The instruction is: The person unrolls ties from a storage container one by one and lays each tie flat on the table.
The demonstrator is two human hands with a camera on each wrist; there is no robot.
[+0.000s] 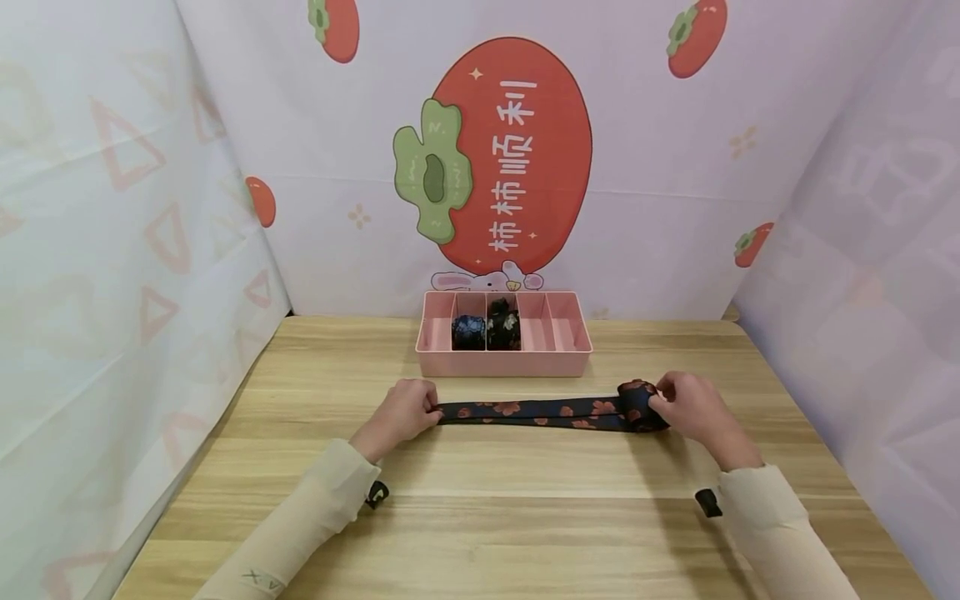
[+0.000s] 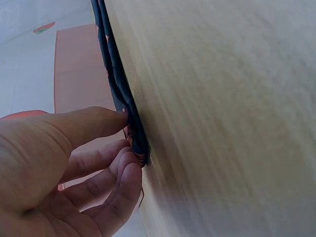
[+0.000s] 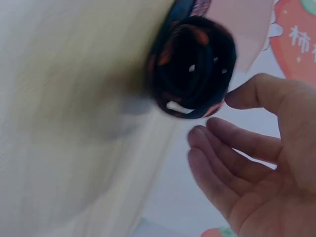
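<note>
A dark navy necktie [image 1: 525, 410] with orange-red flowers lies stretched across the wooden table, its right part wound into a loose roll [image 1: 639, 407]. My left hand [image 1: 401, 412] pinches the flat left end between thumb and fingers; the left wrist view shows the folded tie [image 2: 114, 69] running away from the fingertips along the tabletop. At the other end, my right hand [image 1: 693, 404] holds the roll's right side. In the right wrist view, the hollow coil [image 3: 224, 47] shows its open side, with the thumb at its outer edge and the fingers curled below.
Behind the tie stands a pink divided box [image 1: 502, 364]. A blue patterned roll [image 1: 469, 333] sits in its second compartment from the left, and a black floral roll [image 1: 503, 329] in the third. Printed cloth [image 1: 637, 250] hangs at the back and both sides of the table.
</note>
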